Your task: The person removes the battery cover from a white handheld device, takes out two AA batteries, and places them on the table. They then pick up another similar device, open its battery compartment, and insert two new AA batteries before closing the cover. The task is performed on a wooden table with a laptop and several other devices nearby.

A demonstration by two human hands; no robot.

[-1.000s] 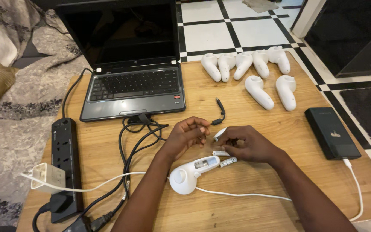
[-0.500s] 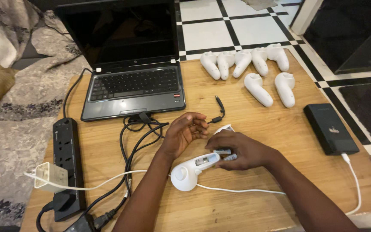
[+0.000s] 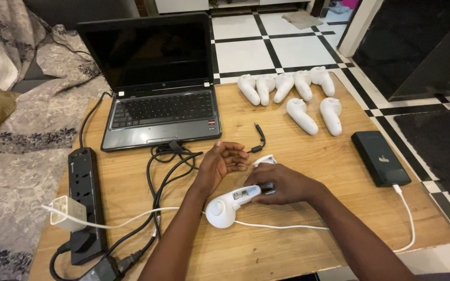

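**White controller worked on at a wooden table**

White controller (image 3: 228,205) is seen lying on the wooden table (image 3: 308,244) near its front edge, with its round end toward the left and its handle under the right hand (image 3: 279,183). The handle's open compartment is pressed by the curled fingers of that hand, and a small battery appears to be pinched beneath them, though it is mostly hidden. The left hand (image 3: 222,161) is held just above the table beside it, palm turned up and fingers loosely curled, with nothing gripped. A small white cover (image 3: 265,160) is laid between the two hands.

A white cable (image 3: 287,227) is run under the right forearm to a black power bank (image 3: 380,157) at the right edge. A short black cable (image 3: 259,136) is left just beyond the left hand. Seven more white controllers (image 3: 300,101) are grouped at the far right of the table. An open laptop (image 3: 157,88) with a dark screen is placed at the far left, with black cords (image 3: 162,177) coiled before it. A black power strip (image 3: 84,203) carrying a white charger (image 3: 67,213) is set along the left edge.

Beyond the table, a white tiled floor (image 3: 246,52) with black lines is seen, and a patterned grey blanket (image 3: 22,130) is spread at the left.
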